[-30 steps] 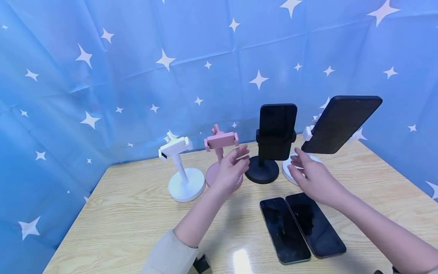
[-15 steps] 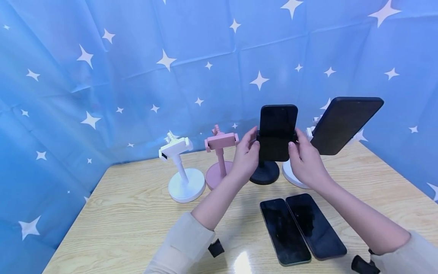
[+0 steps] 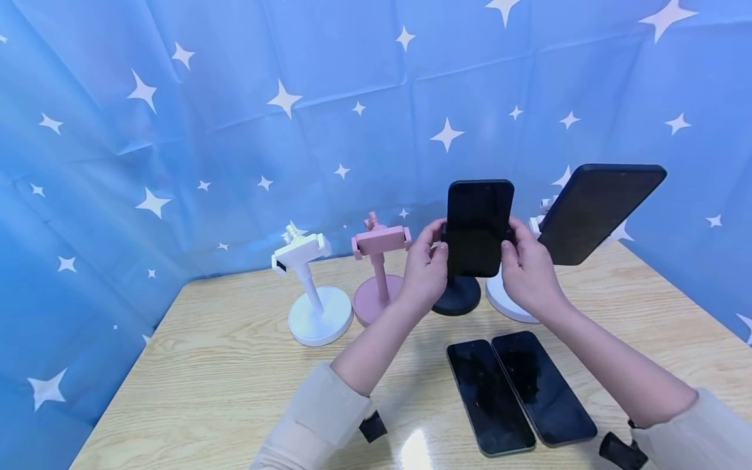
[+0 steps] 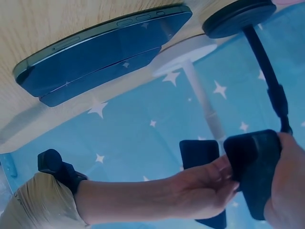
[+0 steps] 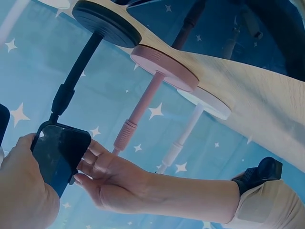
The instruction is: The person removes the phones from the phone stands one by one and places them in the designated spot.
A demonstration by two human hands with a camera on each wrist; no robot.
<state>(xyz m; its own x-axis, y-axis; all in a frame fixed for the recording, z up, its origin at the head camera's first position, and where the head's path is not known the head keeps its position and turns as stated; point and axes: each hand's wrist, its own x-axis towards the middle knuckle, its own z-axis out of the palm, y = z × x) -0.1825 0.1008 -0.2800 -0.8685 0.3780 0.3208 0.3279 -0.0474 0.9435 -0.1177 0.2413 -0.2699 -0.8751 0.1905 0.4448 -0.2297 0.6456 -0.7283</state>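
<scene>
A black phone (image 3: 478, 215) stands upright in the clamp of a black phone stand (image 3: 457, 300). On its left side my left hand (image 3: 424, 271) grips the clamp's end by the phone's edge, thumb in front. My right hand (image 3: 531, 274) holds the opposite side in the same way. The left wrist view shows the right hand (image 4: 200, 193) at the edge of the phone (image 4: 252, 167). In the right wrist view the left hand (image 5: 116, 181) touches the phone's other edge, beside the phone face (image 5: 59, 152). Fingers behind the clamp are partly hidden.
To the right, another black device (image 3: 599, 215) sits tilted in a white stand (image 3: 508, 303). Leftward stand a pink stand (image 3: 380, 241) and a white stand (image 3: 317, 320), their clamps without phones. Two dark phones (image 3: 490, 398) lie side by side on the wooden table (image 3: 205, 378).
Both hands came inward from either side of the black stand and took hold of the phone clamp's sides. Over the last half second they have barely moved; the head view shifted slightly.
</scene>
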